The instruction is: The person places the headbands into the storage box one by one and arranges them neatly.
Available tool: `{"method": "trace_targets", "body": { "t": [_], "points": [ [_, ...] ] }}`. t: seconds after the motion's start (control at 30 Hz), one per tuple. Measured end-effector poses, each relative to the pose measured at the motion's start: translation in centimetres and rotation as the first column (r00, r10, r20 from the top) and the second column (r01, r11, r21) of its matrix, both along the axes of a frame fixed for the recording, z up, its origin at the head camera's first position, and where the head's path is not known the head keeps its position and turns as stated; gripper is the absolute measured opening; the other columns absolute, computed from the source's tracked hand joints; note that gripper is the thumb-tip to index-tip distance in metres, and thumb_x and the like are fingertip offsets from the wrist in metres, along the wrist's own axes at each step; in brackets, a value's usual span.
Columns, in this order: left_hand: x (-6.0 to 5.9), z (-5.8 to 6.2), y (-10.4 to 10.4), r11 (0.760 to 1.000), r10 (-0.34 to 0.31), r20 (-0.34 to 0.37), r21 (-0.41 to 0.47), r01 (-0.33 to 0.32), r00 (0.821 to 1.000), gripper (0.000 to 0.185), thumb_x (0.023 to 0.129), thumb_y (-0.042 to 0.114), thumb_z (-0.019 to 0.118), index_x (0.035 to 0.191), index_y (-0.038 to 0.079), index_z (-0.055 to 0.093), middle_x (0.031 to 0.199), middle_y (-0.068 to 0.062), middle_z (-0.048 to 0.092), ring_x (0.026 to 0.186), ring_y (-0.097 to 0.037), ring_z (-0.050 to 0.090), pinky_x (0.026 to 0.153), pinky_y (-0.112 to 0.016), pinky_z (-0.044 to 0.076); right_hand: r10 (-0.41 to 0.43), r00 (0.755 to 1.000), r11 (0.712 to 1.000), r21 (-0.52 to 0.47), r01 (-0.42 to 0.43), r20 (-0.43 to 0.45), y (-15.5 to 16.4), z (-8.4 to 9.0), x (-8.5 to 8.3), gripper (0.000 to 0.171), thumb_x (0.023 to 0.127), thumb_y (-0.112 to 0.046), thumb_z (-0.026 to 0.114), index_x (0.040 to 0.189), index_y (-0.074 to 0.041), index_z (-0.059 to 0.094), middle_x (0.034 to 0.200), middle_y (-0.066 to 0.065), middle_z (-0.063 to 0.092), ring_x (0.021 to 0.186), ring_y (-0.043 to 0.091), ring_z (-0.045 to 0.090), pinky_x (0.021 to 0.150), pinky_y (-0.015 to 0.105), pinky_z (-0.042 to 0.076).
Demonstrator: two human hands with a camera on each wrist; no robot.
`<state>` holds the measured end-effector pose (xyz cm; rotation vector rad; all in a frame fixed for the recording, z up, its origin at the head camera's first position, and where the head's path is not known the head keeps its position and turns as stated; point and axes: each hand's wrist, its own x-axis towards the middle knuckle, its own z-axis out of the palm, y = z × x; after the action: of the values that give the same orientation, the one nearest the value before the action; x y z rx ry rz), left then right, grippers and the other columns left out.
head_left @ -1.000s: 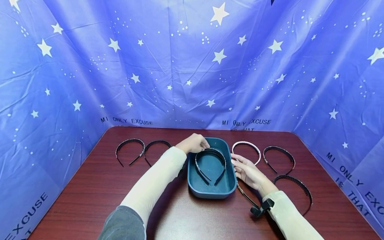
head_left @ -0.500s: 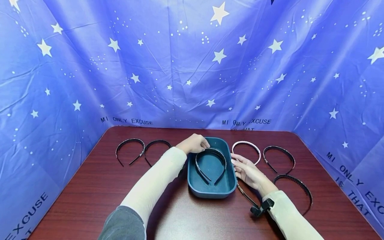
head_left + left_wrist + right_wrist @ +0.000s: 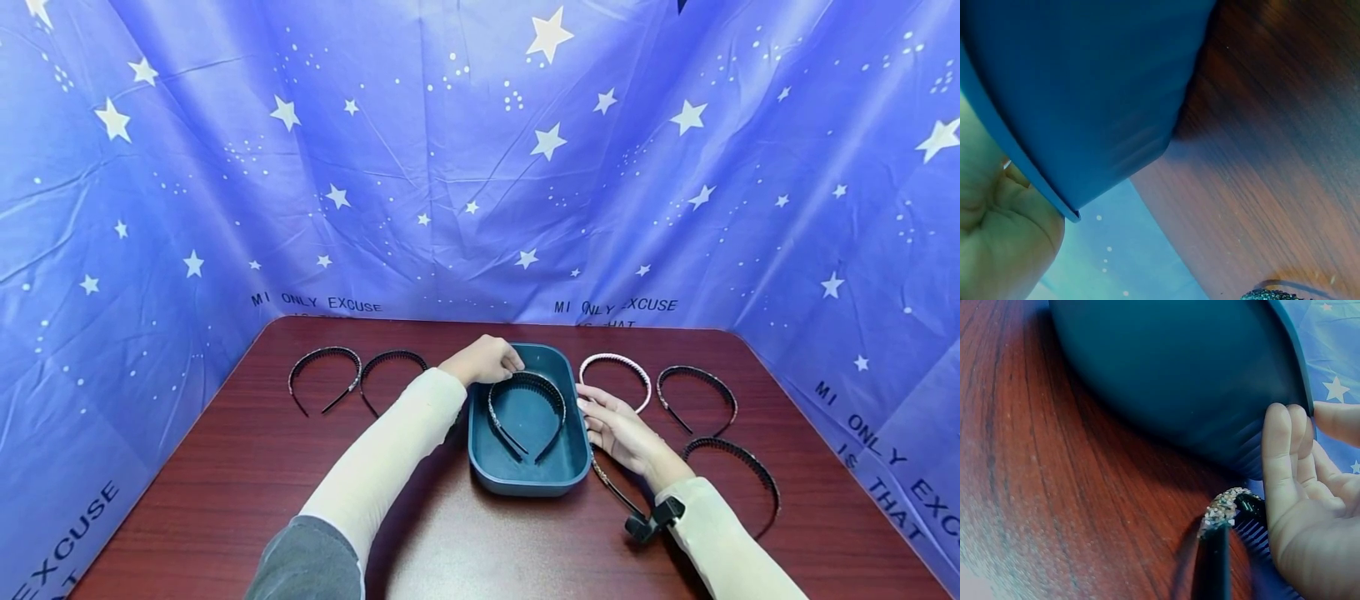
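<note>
A teal oblong tray [image 3: 528, 482] sits mid-table with two dark toothed headbands [image 3: 527, 398] lying inside. My left hand [image 3: 483, 358] grips the tray's far left rim, fingers curled over it; the left wrist view shows that hand [image 3: 997, 250] under the rim of the tray [image 3: 1085, 94]. My right hand [image 3: 615, 423] rests with straight fingers against the tray's right wall. In the right wrist view the fingers [image 3: 1282, 462] touch the tray [image 3: 1179, 375], and a beaded headband [image 3: 1225, 511] lies under the palm.
Two dark headbands [image 3: 326, 375] [image 3: 392, 365] lie left of the tray. To its right lie a pale headband [image 3: 618, 367], two dark ones [image 3: 697, 385] [image 3: 738, 467] and the beaded one [image 3: 611, 485]. A starred blue cloth [image 3: 480, 167] walls in the table [image 3: 225, 467].
</note>
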<state>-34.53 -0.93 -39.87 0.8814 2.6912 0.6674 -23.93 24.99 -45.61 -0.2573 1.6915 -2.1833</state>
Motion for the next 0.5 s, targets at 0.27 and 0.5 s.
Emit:
{"method": "trace_targets", "body": {
  "t": [0.27,0.5],
  "points": [
    [-0.2,0.2,-0.7,0.994,-0.048,-0.017,0.098,0.049,0.999,0.023,0.096,0.006,0.066,0.117,0.01,0.075,0.109,-0.003,0.074,0.104,-0.014,0.068,0.086,-0.023,0.053,0.005,1.0,1.0,-0.003,-0.005,-0.007,0.0,0.1,0.0,0.058,0.108,-0.012,0.044,0.154,0.007,0.016,0.111,0.001,0.067,0.094,0.01,0.065,0.077,0.026,0.055],
    [-0.2,0.4,-1.5,0.974,-0.057,-0.041,0.218,0.064,0.998,0.023,0.094,0.007,0.069,0.117,0.007,0.074,0.108,-0.006,0.074,0.101,-0.016,0.07,0.086,-0.023,0.053,0.009,1.0,1.0,-0.01,-0.009,-0.003,0.0,0.1,0.0,0.059,0.108,-0.013,0.046,0.154,0.008,0.016,0.11,0.001,0.067,0.093,0.01,0.065,0.077,0.026,0.055]
  ]
}}
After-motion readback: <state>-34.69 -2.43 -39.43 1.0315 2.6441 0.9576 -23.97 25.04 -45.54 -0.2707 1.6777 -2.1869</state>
